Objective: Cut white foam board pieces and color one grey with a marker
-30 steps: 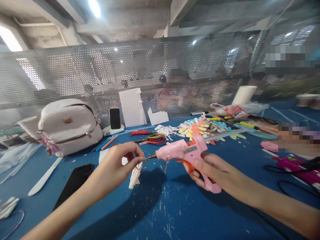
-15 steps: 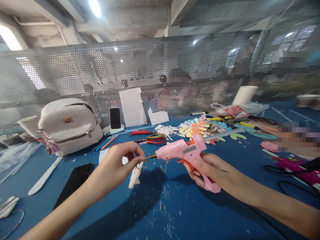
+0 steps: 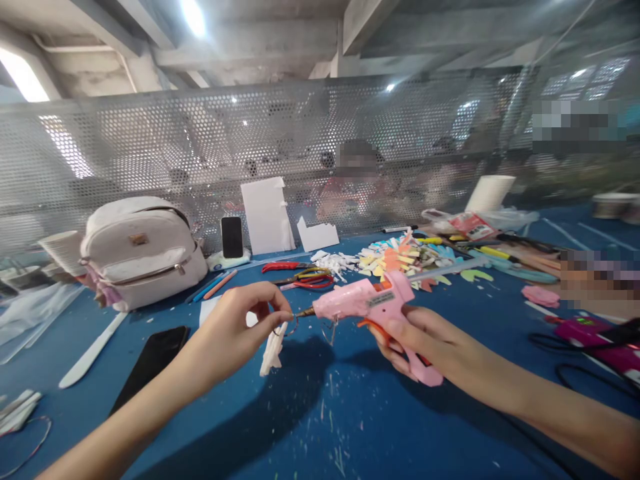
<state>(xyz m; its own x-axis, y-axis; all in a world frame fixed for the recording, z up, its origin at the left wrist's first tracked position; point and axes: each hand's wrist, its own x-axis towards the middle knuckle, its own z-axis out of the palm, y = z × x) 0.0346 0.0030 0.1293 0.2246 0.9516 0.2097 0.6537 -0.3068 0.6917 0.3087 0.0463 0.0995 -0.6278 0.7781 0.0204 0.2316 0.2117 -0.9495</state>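
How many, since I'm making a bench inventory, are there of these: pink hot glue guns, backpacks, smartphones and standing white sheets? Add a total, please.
Pink hot glue gun: 1
Backpack: 1
Smartphones: 2 (one upright, one lying flat)
Standing white sheets: 2
Total: 6
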